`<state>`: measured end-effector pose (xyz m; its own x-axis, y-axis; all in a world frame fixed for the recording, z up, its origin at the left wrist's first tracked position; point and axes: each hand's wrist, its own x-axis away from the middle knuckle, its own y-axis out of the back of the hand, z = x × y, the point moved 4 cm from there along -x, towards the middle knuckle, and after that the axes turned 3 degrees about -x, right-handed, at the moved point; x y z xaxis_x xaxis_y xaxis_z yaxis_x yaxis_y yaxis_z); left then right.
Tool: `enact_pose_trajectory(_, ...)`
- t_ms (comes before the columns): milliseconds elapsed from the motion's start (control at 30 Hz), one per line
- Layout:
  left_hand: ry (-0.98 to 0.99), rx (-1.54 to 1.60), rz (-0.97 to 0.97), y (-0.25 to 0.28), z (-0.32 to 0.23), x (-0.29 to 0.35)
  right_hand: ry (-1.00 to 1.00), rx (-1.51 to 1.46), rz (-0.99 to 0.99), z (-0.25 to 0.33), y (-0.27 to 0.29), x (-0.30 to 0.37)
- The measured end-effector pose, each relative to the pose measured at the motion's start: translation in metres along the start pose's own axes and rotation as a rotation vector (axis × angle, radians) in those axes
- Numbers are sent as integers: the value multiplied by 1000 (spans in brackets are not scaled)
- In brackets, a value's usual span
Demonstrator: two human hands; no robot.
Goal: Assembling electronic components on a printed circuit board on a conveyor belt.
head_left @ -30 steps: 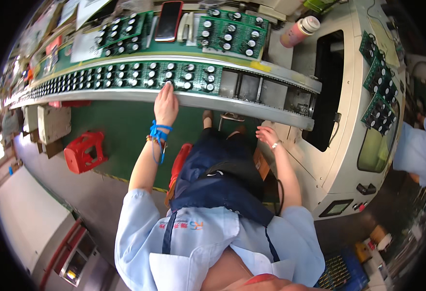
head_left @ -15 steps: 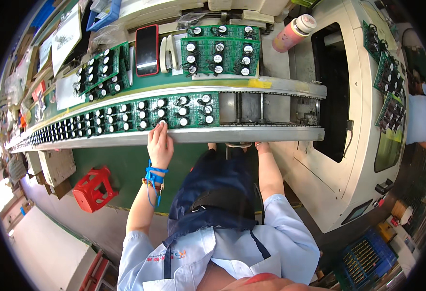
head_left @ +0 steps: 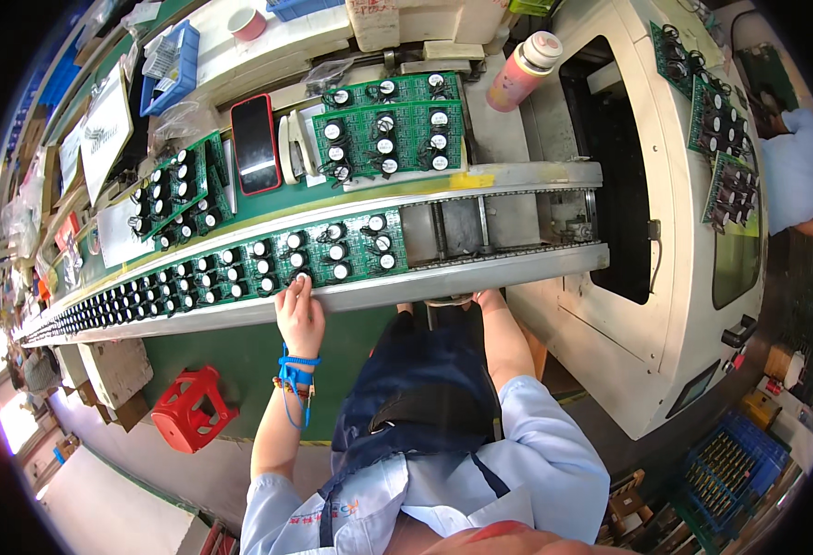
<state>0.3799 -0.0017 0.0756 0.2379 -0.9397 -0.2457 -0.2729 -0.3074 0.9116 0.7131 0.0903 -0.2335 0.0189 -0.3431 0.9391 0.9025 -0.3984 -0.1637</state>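
A line of green circuit boards (head_left: pixel 362 242) lies between the conveyor's two rails, carrying rows of round white-topped black parts with dark leads. My left hand (head_left: pixel 301 319) reaches over the near rail (head_left: pixel 462 281), fingers together and tips closed on one white-topped round part (head_left: pixel 302 277) in the front row. A blue coiled wrist strap (head_left: pixel 296 368) circles that wrist. My right hand (head_left: pixel 490 302) is low beside the near rail's underside, toward the conveyor's right end. Its fingers are hidden there, so what it touches cannot be seen.
Behind the conveyor are more populated boards (head_left: pixel 397 139), a red-edged phone (head_left: pixel 256 143) and a pink bottle (head_left: pixel 523 72). A large cream machine (head_left: pixel 642 361) stands at the right. A red stool (head_left: pixel 192 410) is at lower left. Another person's sleeve (head_left: pixel 800 171) shows far right.
The view has shifted, bringing more of the back shelf and a pink cup into sight. My left fingertips remain at the same front-row part. The right hand stays low by the near rail.
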Motion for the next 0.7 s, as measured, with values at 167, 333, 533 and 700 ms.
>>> enact_pose_trajectory(167,2,41,-30,1,0,2,-58,84,-47,-33,52,28)
enact_pose_trajectory(333,-3,67,-45,0,-11,-1,-73,303,-79,-28,74,67)
enact_pose_trajectory(533,-2,202,25,-11,-45,-9,-16,510,-70,-6,107,128)
enact_pose_trajectory(700,-71,280,77,-27,-81,-12,152,757,-8,20,90,188)
